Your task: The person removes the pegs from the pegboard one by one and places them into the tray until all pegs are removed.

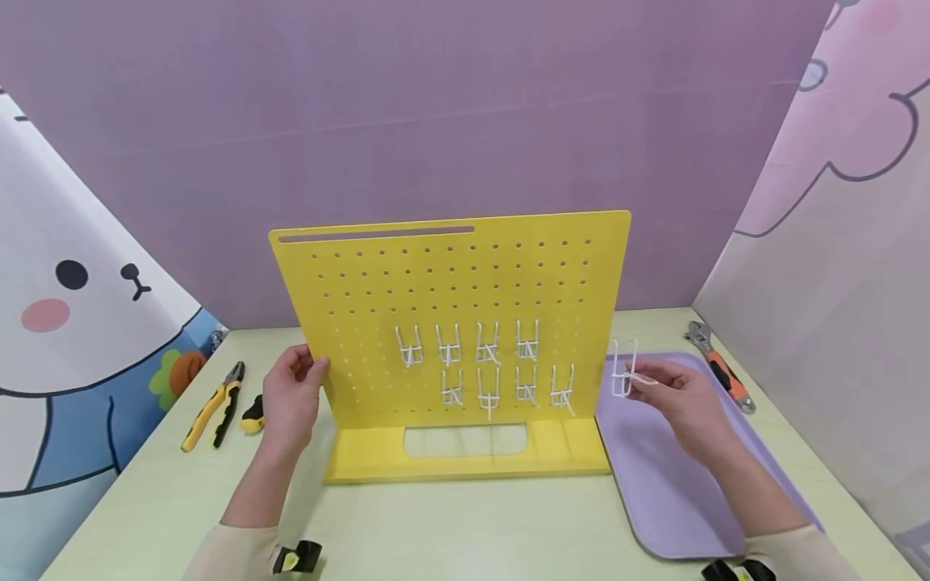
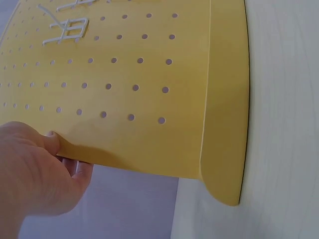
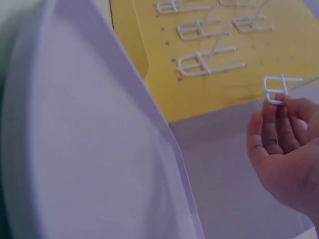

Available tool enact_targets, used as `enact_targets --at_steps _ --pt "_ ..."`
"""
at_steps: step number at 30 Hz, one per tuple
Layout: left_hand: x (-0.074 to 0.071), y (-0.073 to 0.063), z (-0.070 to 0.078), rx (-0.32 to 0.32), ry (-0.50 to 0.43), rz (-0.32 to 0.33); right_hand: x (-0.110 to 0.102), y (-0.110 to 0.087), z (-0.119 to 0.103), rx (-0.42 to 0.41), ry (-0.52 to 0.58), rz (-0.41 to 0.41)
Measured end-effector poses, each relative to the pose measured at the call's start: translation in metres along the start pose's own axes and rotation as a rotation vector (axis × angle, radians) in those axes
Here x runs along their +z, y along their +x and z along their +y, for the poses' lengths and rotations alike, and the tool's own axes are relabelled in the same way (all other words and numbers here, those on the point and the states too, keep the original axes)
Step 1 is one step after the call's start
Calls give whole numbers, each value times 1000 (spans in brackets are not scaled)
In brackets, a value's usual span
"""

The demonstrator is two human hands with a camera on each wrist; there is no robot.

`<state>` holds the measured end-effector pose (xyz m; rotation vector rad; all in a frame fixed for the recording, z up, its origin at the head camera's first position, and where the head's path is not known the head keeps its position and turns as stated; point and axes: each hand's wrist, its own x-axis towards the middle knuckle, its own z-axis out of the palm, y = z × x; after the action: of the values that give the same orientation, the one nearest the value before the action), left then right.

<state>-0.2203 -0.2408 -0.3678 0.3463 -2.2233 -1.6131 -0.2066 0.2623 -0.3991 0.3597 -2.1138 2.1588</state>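
Note:
A yellow pegboard [image 1: 443,282] stands upright on its base on the table. Two rows of white wire hooks [image 1: 488,395] hang in its lower half, several in each row. My left hand [image 1: 292,395] grips the board's left edge, thumb on the front and fingers behind, as the left wrist view [image 2: 45,169] also shows. My right hand [image 1: 679,403] pinches one white wire hook [image 1: 623,369] between thumb and fingers, just off the board's right edge. In the right wrist view that held hook [image 3: 276,89] is apart from the board, its prongs pointing away from the palm.
A purple tray [image 1: 668,492] lies right of the board, under my right forearm. Beyond it is an adjustable wrench [image 1: 719,367] with an orange and black handle. Yellow and black pliers [image 1: 214,407] and a partly hidden yellow-black handle [image 1: 253,415] lie on the left.

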Motion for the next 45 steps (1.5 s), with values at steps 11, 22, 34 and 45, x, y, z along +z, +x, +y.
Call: enact_targets --at_steps 11,22,34,45 --pt "-1 1 -2 10 7 -2 -16 7 15 180 -112 42" --pt "-1 -1 -2 10 15 1 -10 5 30 310 -429 59" --pt "0 -1 -4 31 25 10 -3 1 36 340 -612 43" --pt "1 -1 -4 33 26 2 1 0 37 332 -567 20"
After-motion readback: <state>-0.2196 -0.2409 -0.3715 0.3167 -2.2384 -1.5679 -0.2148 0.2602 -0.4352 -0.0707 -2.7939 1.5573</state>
